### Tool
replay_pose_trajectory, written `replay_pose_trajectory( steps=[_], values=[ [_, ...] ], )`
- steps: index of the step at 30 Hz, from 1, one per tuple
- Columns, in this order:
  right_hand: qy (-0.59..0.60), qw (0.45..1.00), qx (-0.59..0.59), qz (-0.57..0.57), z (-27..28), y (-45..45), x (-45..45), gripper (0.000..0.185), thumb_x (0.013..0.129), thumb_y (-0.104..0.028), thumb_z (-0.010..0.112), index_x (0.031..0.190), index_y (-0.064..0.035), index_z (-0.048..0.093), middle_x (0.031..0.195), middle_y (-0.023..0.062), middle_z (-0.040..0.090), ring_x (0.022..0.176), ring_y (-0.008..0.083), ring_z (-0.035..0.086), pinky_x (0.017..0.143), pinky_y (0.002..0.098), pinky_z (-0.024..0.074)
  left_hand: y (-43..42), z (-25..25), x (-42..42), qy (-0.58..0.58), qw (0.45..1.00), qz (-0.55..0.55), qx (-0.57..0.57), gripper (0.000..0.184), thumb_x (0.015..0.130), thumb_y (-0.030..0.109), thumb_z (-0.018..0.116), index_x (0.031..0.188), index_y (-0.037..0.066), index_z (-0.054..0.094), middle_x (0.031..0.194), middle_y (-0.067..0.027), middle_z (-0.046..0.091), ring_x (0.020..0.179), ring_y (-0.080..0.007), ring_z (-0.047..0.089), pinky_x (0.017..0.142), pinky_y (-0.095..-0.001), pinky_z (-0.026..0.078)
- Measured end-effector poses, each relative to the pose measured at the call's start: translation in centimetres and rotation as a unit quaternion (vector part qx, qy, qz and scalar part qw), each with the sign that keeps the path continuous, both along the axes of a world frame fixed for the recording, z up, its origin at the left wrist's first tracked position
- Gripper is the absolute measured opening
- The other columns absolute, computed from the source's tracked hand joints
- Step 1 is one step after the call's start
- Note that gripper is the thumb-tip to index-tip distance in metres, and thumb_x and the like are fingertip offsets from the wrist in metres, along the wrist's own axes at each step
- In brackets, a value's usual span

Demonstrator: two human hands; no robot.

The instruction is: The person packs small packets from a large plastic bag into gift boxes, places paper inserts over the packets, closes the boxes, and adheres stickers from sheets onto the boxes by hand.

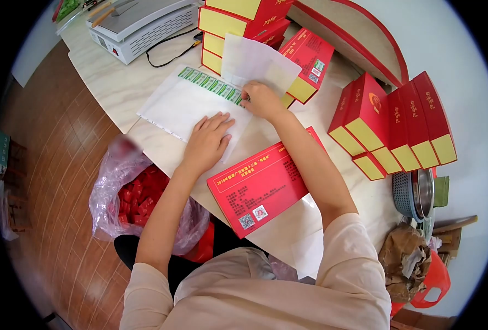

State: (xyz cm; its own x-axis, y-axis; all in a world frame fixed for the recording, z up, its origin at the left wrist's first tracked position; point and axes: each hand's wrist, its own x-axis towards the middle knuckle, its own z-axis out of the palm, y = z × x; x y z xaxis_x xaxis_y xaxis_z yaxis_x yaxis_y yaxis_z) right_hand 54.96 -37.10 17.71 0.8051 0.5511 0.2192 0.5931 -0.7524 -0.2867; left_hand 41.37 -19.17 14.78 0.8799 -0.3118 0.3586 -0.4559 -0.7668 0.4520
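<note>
My left hand (207,142) lies flat with fingers spread on a white sheet (170,107). Along the sheet's upper edge runs a row of green-and-white stickers (210,83). At the right end of that row, the thumb and fingertips of my right hand (261,100) are pinched together on a sticker, mostly hidden by the fingers. A whitish, partly see-through sheet (258,63) stands folded up just behind my right hand. Below my right forearm lies a red box (258,184) with yellow print and two QR codes.
Red-and-yellow boxes are stacked at the back (227,27) and on the right (389,124); one back box (310,60) bears a green sticker. A white appliance (145,30) with a cord sits back left. A plastic bag (104,192) of red packets is beside the table.
</note>
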Motion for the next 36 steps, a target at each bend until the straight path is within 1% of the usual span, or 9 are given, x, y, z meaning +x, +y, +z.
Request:
replay_pose_trajectory(
  steps=[5, 12, 21, 26, 30, 32, 33, 35, 36],
  values=[
    [0.024, 1.0, 0.011, 0.01, 1.3, 0.1, -1.3, 0.027, 0.067, -0.022, 0.078, 0.082, -0.0036, 0.065, 0.091, 0.0125, 0.064, 0.088, 0.0301, 0.062, 0.078, 0.0397, 0.0498, 0.0, 0.0, 0.0, 0.004, 1.0, 0.002, 0.001, 0.037, 0.091, 0.017, 0.051, 0.127, 0.01, 0.053, 0.137, -0.0078, 0.047, 0.132, -0.0238, 0.038, 0.111, -0.0421, 0.025],
    [0.029, 0.999, -0.008, 0.015, 0.8, 0.6, -1.2, 0.029, 0.069, -0.021, 0.077, 0.088, -0.0011, 0.068, 0.096, 0.0135, 0.065, 0.091, 0.0306, 0.063, 0.08, 0.0391, 0.05, -0.1, 0.0, 0.2, 0.001, 1.0, 0.006, -0.001, 0.037, 0.09, 0.018, 0.053, 0.126, 0.01, 0.053, 0.137, -0.0073, 0.047, 0.132, -0.0231, 0.038, 0.11, -0.042, 0.025],
    [0.082, 0.995, 0.053, -0.015, 0.8, 0.2, -0.7, 0.019, 0.068, -0.017, 0.077, 0.08, -0.0045, 0.069, 0.091, 0.0154, 0.064, 0.086, 0.0315, 0.062, 0.077, 0.0388, 0.0494, 0.0, -0.1, -0.1, -0.007, 1.0, 0.011, -0.004, 0.036, 0.09, 0.018, 0.053, 0.125, 0.011, 0.053, 0.138, -0.007, 0.047, 0.132, -0.0231, 0.038, 0.11, -0.0423, 0.025],
    [0.046, 0.994, 0.096, 0.036, -0.1, -0.2, 0.4, 0.014, 0.067, -0.012, 0.074, 0.073, -0.0021, 0.066, 0.083, 0.0161, 0.062, 0.081, 0.0322, 0.061, 0.073, 0.0393, 0.049, 0.2, -0.1, -1.0, -0.023, 1.0, 0.015, -0.013, 0.035, 0.089, 0.019, 0.055, 0.122, 0.009, 0.056, 0.135, -0.008, 0.049, 0.13, -0.0226, 0.04, 0.11, -0.0423, 0.025],
    [0.045, 0.992, 0.107, 0.044, -0.6, -0.4, 0.8, 0.012, 0.069, -0.01, 0.072, 0.074, -0.0014, 0.066, 0.083, 0.0168, 0.062, 0.08, 0.0323, 0.061, 0.072, 0.0393, 0.0491, 0.6, 0.4, -1.5, -0.013, 1.0, 0.014, -0.016, 0.036, 0.088, 0.018, 0.055, 0.123, 0.009, 0.056, 0.134, -0.0082, 0.05, 0.13, -0.0223, 0.04, 0.11, -0.0423, 0.025],
    [0.078, 0.983, 0.163, -0.04, -0.2, -0.5, 0.7, 0.012, 0.074, -0.011, 0.069, 0.079, -0.0009, 0.066, 0.084, 0.0164, 0.063, 0.078, 0.0271, 0.063, 0.071, 0.0361, 0.0496, 1.0, 0.7, -1.8, -0.005, 1.0, 0.014, -0.02, 0.036, 0.088, 0.018, 0.055, 0.123, 0.009, 0.056, 0.135, -0.0082, 0.05, 0.131, -0.0223, 0.04, 0.11, -0.0422, 0.025],
    [0.078, 0.983, 0.164, -0.04, 0.7, -0.7, 0.3, 0.012, 0.074, -0.011, 0.069, 0.079, -0.0009, 0.066, 0.084, 0.0164, 0.063, 0.078, 0.0271, 0.063, 0.071, 0.0361, 0.0496, 1.5, 0.8, -2.1, 0.003, 0.999, 0.01, -0.032, 0.035, 0.089, 0.017, 0.055, 0.122, 0.008, 0.056, 0.134, -0.0082, 0.05, 0.13, -0.0233, 0.041, 0.11, -0.0428, 0.026],
    [0.154, 0.951, 0.263, -0.057, 2.7, -1.0, -0.7, 0.014, 0.08, -0.014, 0.067, 0.082, 0.0001, 0.064, 0.084, 0.0136, 0.065, 0.076, 0.0195, 0.063, 0.069, 0.0318, 0.0499, 2.5, 0.7, -2.6, 0.008, 0.999, 0.024, -0.042, 0.034, 0.089, 0.016, 0.055, 0.122, 0.008, 0.057, 0.133, -0.0083, 0.051, 0.129, -0.0242, 0.042, 0.109, -0.0433, 0.027],
    [0.157, 0.951, 0.262, -0.045, 3.4, -1.1, -1.1, 0.014, 0.08, -0.014, 0.067, 0.082, 0.0001, 0.064, 0.084, 0.0136, 0.065, 0.076, 0.0195, 0.063, 0.069, 0.0318, 0.0499, 3.1, 0.5, -2.5, 0.027, 0.996, 0.004, -0.08, 0.032, 0.09, 0.016, 0.055, 0.121, 0.007, 0.057, 0.131, -0.0097, 0.052, 0.127, -0.0255, 0.044, 0.107, -0.0423, 0.03]
  ],
)
